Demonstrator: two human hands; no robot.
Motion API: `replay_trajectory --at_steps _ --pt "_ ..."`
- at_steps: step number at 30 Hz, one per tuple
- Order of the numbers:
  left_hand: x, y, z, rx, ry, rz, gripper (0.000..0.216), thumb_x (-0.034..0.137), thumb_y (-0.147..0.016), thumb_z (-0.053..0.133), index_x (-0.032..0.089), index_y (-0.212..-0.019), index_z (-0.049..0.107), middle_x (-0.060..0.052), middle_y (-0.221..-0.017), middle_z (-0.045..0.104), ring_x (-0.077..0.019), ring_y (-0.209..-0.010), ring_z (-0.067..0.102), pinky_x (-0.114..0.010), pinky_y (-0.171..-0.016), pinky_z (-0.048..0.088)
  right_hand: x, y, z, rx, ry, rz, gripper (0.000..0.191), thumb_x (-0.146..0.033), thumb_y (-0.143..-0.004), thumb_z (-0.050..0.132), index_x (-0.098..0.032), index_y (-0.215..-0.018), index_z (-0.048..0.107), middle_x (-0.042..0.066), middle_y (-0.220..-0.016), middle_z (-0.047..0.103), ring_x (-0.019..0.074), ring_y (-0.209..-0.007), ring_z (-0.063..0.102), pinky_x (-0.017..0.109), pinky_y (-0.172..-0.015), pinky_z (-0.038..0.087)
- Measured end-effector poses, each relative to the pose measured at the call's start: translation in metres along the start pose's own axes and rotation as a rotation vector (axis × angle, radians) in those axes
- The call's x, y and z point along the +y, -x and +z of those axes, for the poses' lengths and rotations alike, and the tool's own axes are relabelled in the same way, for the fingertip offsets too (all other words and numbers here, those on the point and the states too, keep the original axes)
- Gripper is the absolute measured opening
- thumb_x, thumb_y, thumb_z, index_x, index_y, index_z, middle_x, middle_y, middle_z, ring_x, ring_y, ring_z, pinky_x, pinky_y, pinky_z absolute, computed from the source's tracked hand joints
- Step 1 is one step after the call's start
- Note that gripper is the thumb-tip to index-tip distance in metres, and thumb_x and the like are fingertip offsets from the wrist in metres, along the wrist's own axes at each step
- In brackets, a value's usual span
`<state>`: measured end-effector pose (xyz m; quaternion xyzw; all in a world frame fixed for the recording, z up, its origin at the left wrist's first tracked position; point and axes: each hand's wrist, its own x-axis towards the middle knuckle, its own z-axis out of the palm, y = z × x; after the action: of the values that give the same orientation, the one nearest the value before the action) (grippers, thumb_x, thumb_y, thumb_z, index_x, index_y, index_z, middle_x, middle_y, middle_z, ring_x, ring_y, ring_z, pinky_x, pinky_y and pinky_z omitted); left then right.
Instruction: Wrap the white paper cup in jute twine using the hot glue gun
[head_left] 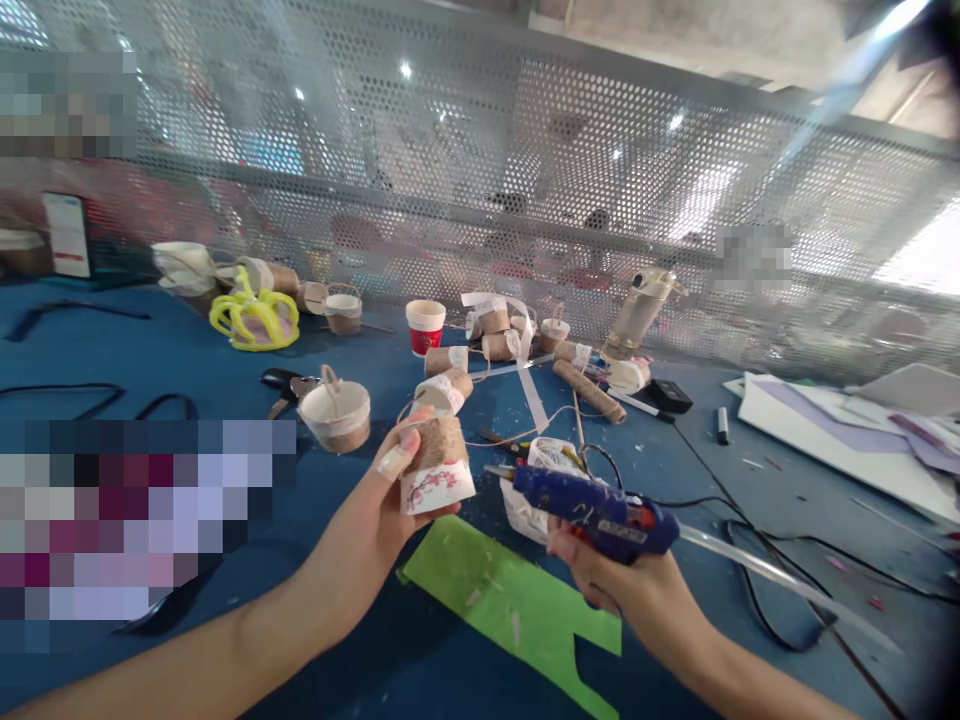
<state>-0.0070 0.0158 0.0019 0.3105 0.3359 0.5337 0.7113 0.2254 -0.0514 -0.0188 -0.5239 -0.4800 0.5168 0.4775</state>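
Meanwhile, the left hand grips a twine-wrapped paper cup, and the right hand clasps a blue glue gun above the bench, near a green sheet.

Our blue table is a proper mess. Going off the red cup, we've got a yellow crown left of it, twine-wrapped rolls just right, a green sheet nearer us and white sheets far right.

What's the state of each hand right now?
The left hand is closed around a small twine-wrapped paper cup with pink blossom print.
The right hand is closed on a blue plastic hot glue gun.
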Motion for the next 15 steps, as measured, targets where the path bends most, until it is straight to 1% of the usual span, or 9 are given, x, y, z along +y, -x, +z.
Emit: replay_trajectory --at_steps 3,5,7,9,12,15 --pt "0.0 -0.001 0.0 0.03 -0.042 -0.009 0.045 0.041 -0.092 0.07 0.038 -0.136 0.06 0.0 -0.138 0.065 -0.0186 -0.102 0.067 -0.029 -0.076 0.057 0.003 0.003 0.001 -0.071 0.133 -0.134 0.029 -0.047 -0.083 0.077 -0.022 -0.082 0.062 -0.003 -0.066 0.053 0.0099 -0.051 0.038 0.024 -0.046 0.032" --pt "0.0 0.0 0.0 0.009 -0.11 -0.059 0.049 0.043 -0.091 0.071 0.039 -0.138 0.058 0.0 -0.139 0.065 -0.0196 -0.105 0.068 -0.03 -0.078 0.056 0.002 0.003 -0.002 -0.082 0.223 -0.246 0.027 -0.044 -0.084 0.076 -0.023 -0.079 0.059 -0.002 -0.071 0.055 0.0129 -0.057 0.044 0.026 -0.05 0.037" --pt "-0.001 0.002 -0.001 -0.048 -0.173 -0.132 0.048 0.046 -0.09 0.07 0.036 -0.136 0.06 -0.001 -0.13 0.07 -0.0203 -0.102 0.069 -0.029 -0.078 0.054 -0.001 0.002 -0.005 -0.069 0.294 -0.328 0.024 -0.039 -0.085 0.074 -0.024 -0.076 0.058 -0.003 -0.069 0.055 0.0148 -0.061 0.048 0.027 -0.055 0.041" --pt "-0.001 0.004 -0.001 -0.112 -0.186 -0.176 0.046 0.048 -0.089 0.071 0.033 -0.132 0.062 -0.003 -0.122 0.073 -0.0219 -0.1 0.07 -0.03 -0.078 0.052 -0.003 0.002 -0.01 -0.08 0.344 -0.394 0.021 -0.034 -0.086 0.07 -0.024 -0.075 0.056 -0.003 -0.069 0.057 0.0157 -0.062 0.05 0.029 -0.058 0.042" --pt "-0.002 0.006 0.0 -0.175 -0.177 -0.178 0.043 0.048 -0.088 0.071 0.03 -0.126 0.064 -0.004 -0.116 0.074 -0.0251 -0.102 0.07 -0.031 -0.079 0.051 -0.002 0.004 -0.018 -0.129 0.399 -0.449 0.019 -0.028 -0.087 0.065 -0.025 -0.074 0.052 -0.002 -0.068 0.057 0.0162 -0.061 0.051 0.03 -0.059 0.042" --pt "-0.002 0.007 0.002 -0.19 -0.186 -0.179 0.036 0.047 -0.086 0.073 0.028 -0.116 0.066 -0.003 -0.107 0.074 -0.0233 -0.095 0.07 -0.03 -0.076 0.05 0.001 0.005 -0.024 -0.156 0.456 -0.504 0.019 -0.027 -0.087 0.062 -0.025 -0.074 0.049 -0.002 -0.068 0.054 0.0162 -0.06 0.048 0.03 -0.058 0.039"
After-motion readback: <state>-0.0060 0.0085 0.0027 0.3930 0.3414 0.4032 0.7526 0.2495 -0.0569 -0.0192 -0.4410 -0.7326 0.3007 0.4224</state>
